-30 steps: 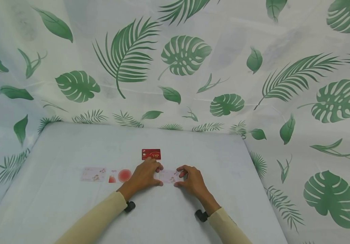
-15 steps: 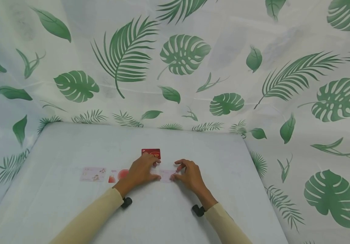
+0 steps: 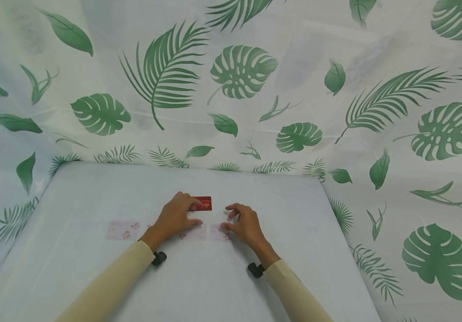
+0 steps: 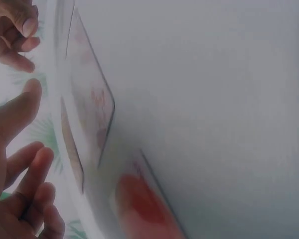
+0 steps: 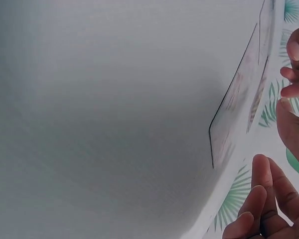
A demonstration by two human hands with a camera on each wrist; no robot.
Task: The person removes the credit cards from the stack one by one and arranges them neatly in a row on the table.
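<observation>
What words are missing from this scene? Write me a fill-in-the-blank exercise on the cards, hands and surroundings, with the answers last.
1. In the head view, the left hand partly covers the red card, which bears the letters ____.
2. The right hand is nearest the pink card at the row's ____ end.
3. The backdrop is printed with green ____.
4. The device on the left wrist is ____ in colour.

Missing words: VIP; right; leaves; black.

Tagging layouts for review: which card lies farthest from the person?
The dark red VIP card, its left end hidden by the left hand in the head view; the other cards lie in a row in front of it.
</observation>
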